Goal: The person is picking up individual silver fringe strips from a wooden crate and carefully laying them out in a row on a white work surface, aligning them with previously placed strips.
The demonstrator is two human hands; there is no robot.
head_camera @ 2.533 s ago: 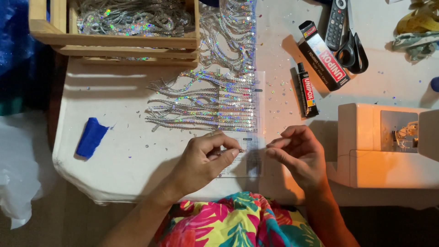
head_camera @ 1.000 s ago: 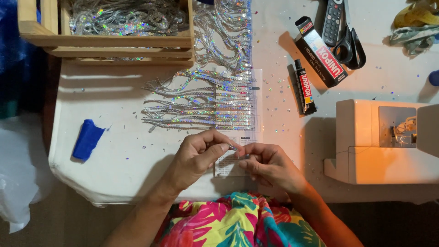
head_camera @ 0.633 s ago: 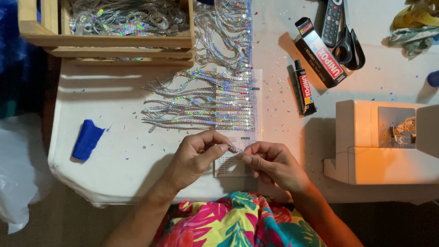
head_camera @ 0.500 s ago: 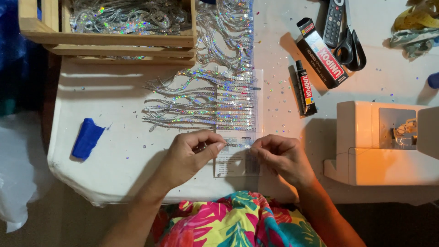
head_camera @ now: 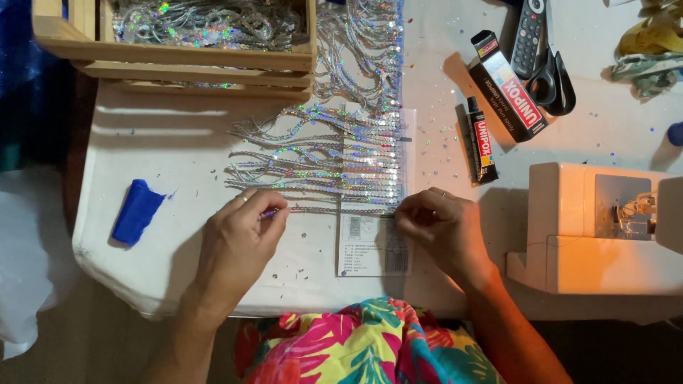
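My left hand (head_camera: pixel 240 238) pinches the left end of a thin silver sequin strand (head_camera: pixel 329 210). My right hand (head_camera: pixel 442 229) pinches its right end, so the strand lies stretched flat across a clear plastic sheet (head_camera: pixel 373 245) with a printed label. Just above it, several more sequin strands (head_camera: pixel 313 156) lie side by side in rows on the same sheet. Both hands rest low on the white table (head_camera: pixel 185 149).
A wooden crate (head_camera: pixel 178 53) full of sequin trim stands at the back left. A blue cloth piece (head_camera: pixel 136 211) lies at the left. A glue tube (head_camera: pixel 482 142), its box (head_camera: pixel 509 87), scissors (head_camera: pixel 552 78) and a remote (head_camera: pixel 528 28) lie back right. A white sewing machine (head_camera: pixel 605 227) stands at the right.
My hands were close together over the plastic sheet; they have since moved apart, drawing the sequin strand out straight below the laid rows.
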